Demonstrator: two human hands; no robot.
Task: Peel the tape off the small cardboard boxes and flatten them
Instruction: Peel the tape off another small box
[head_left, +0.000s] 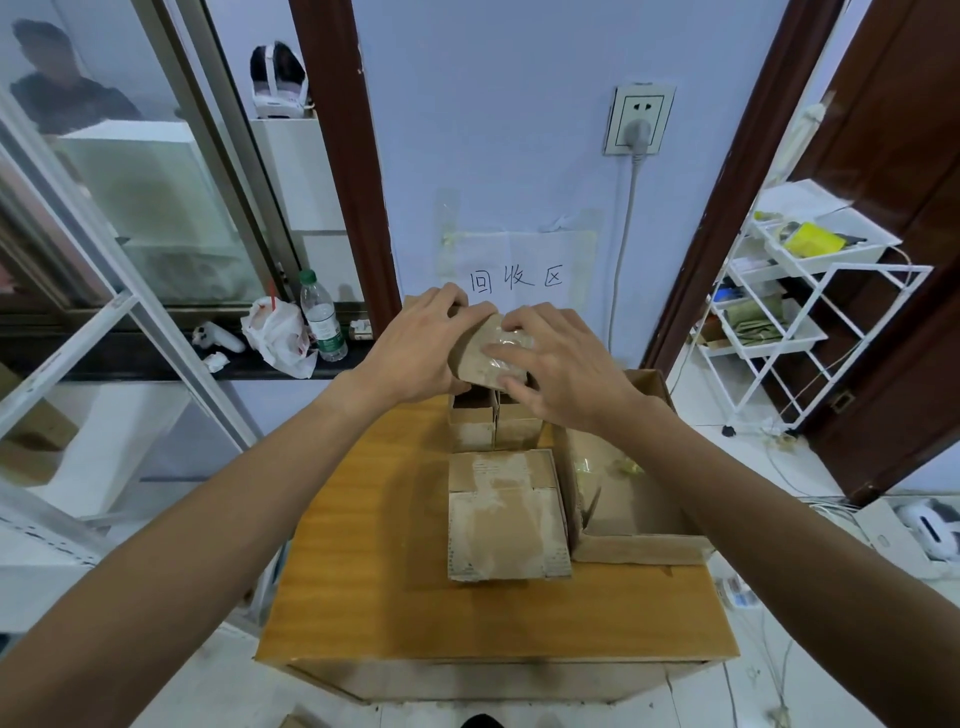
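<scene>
The wooden tabletop (363, 545) carries a taped box (506, 519), two small open boxes (471, 426) just behind it, and a large open carton (639, 551) touching its right side.

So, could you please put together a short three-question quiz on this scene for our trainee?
1. True or false: the left hand and the right hand both hold the small brown taped cardboard box above the orange-brown wooden table.
2. Where do the crumpled scraps of clear tape lie? A) in the large open cardboard box on the table's right side; B) on the floor; C) in a white bin.
3. Fill in: directly below the held box, ____ small open cardboard boxes stand side by side.

Key: 1 true; 2 A; 3 two.
</scene>
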